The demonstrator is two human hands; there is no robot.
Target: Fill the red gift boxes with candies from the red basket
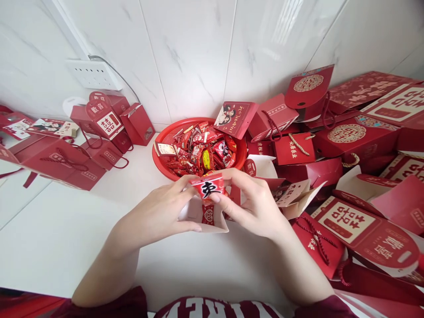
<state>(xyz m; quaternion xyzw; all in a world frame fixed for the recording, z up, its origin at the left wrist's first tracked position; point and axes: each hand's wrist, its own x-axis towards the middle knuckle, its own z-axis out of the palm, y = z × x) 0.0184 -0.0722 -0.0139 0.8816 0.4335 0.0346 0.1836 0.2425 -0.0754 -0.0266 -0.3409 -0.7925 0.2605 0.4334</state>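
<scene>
My right hand (pixel 256 205) pinches a red wrapped candy (pixel 206 189) with a large black character, between thumb and fingers. The candy is over the mouth of a small open gift box (pixel 217 229), white inside and red outside. My left hand (pixel 159 205) grips the box from the left, its thumb along the near side and its fingertips up beside the candy. Within the box lies another red wrapper (pixel 208 215) marked 520. The hands hide much of the box. Just beyond them is a red plastic basket (pixel 159 165) of assorted wrapped candies (pixel 198 148).
Red gift boxes (pixel 361 227) with rope handles, some open, are heaped along the right. More red boxes (pixel 71 161) stand at the left on the white table (pixel 109 216). A tiled wall (pixel 192 57) with a power socket (pixel 94 74) rises behind.
</scene>
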